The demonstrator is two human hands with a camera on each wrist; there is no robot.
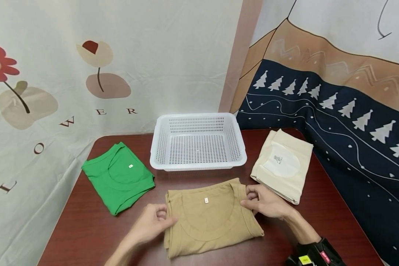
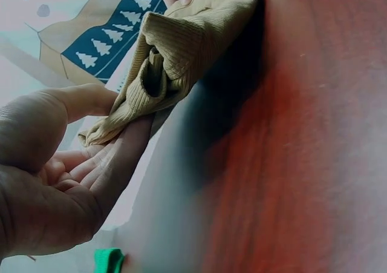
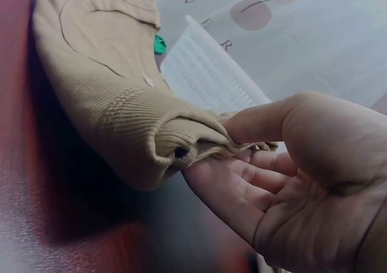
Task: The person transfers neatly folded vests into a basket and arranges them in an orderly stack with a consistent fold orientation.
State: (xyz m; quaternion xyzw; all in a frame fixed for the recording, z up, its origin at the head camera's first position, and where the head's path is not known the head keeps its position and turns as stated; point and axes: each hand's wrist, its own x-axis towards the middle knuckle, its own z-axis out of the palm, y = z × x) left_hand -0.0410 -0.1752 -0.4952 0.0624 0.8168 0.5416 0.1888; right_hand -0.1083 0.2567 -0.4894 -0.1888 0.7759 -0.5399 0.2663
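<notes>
A folded tan shirt point(image 1: 209, 218), its round neckline and small white label facing up, is held by both hands just in front of the basket. At its left edge my left hand point(image 1: 153, 221) pinches the cloth, thumb on top and fingers beneath. On the other side my right hand point(image 1: 267, 201) grips the upper right edge the same way. The left wrist view shows the folded layers of the shirt point(image 2: 181, 49) between thumb and fingers. In the right wrist view, the ribbed edge of the shirt point(image 3: 130, 115) bunches at the right hand point(image 3: 314, 182).
A white perforated basket point(image 1: 199, 167) stands at the back middle of the dark red table point(image 1: 86, 236). Folded green cloth point(image 1: 119, 181) lies left of it. Right of it is a folded cream cloth point(image 1: 300, 173) with a white round patch. Printed curtains hang behind.
</notes>
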